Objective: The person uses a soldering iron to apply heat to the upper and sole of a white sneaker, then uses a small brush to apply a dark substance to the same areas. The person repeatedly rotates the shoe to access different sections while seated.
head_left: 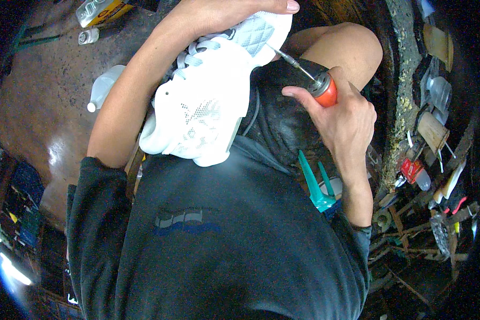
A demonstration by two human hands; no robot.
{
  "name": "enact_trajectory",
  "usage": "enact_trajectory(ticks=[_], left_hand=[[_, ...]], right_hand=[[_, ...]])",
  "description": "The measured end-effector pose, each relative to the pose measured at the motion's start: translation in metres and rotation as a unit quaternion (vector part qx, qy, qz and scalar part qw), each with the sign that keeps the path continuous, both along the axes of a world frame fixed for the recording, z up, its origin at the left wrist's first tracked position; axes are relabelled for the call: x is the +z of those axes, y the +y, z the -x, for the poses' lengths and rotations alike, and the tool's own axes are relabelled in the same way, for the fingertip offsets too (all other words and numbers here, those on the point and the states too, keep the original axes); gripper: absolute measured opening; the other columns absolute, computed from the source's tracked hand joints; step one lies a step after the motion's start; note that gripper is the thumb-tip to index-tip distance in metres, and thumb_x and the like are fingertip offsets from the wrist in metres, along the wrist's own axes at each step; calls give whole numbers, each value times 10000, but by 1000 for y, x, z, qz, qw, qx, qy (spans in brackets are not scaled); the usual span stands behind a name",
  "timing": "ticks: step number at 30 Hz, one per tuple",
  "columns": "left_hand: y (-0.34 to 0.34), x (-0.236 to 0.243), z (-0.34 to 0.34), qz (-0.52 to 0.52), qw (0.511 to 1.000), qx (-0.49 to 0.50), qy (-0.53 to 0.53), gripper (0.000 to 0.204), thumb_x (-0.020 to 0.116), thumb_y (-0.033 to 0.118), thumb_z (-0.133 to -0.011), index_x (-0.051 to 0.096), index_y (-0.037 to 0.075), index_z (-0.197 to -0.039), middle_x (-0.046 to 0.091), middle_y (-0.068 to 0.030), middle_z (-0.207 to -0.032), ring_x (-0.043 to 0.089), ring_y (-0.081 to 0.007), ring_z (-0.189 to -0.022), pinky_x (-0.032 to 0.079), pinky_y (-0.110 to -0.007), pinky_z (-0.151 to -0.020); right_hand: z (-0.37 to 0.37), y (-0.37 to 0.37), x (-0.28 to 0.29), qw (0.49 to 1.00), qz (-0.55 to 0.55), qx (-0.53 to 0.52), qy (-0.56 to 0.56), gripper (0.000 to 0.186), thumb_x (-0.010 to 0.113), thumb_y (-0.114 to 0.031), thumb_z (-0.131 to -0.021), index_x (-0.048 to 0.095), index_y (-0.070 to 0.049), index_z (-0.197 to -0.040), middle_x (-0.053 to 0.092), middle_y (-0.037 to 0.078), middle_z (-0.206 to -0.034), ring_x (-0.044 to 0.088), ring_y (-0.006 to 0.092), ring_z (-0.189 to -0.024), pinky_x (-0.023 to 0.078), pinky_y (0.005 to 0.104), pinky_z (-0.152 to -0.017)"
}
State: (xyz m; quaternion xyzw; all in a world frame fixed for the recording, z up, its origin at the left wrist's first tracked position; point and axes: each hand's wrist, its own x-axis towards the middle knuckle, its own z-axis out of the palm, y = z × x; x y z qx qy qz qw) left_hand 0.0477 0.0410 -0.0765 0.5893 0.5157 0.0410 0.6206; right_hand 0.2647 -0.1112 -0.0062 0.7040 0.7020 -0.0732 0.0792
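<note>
A white sneaker (202,101) with grey laces and a grey quilted part rests against my lap and front. My left hand (224,13) lies over its upper end and holds it; the thumb or a finger reaches along the top edge, and the other fingers are mostly hidden. In my right hand (349,114) is an awl (325,90) with a red rounded handle and a thin metal shaft. Its fingers wrap the handle while the thumb sticks out to the left. The awl's tip meets the sneaker beside the quilted part; how deep it goes, I cannot tell.
On the brown surface at left lie a translucent bottle (104,85), a small clear bottle (88,36) and a yellow-labelled container (104,12). My bare knee (352,48) is at upper right. A pointed teal plastic piece (317,189) lies near my right forearm. Scraps and packaging clutter the right.
</note>
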Motion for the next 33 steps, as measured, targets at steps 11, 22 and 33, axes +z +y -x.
enact_trajectory(ticks=[11,22,33], left_hand=[[-1,-4,-1,10,999,14,-34,803,754,667,-930,638,21,-1393,775,-186,-1209,760,-285,-1094,569,-367,-968],[-2,-1,-3,26,999,23,-28,779,765,634,-941,628,7,-1384,777,-175,-1181,763,-264,-1061,573,-357,-948],[-1,-9,2,44,992,33,-113,714,776,559,-972,620,-20,-1360,777,-163,-1141,759,-240,-1023,586,-345,-902]], right_hand=[[2,6,1,1000,7,-29,-1,769,778,-838,-773,674,-89,-912,713,185,-669,739,440,-618,592,519,-530],[5,11,2,999,8,-48,1,777,764,-863,-766,663,-98,-861,685,186,-626,729,469,-617,596,552,-536],[1,11,2,997,10,-73,15,770,775,-859,-756,655,-107,-876,687,185,-632,730,480,-633,594,560,-542]])
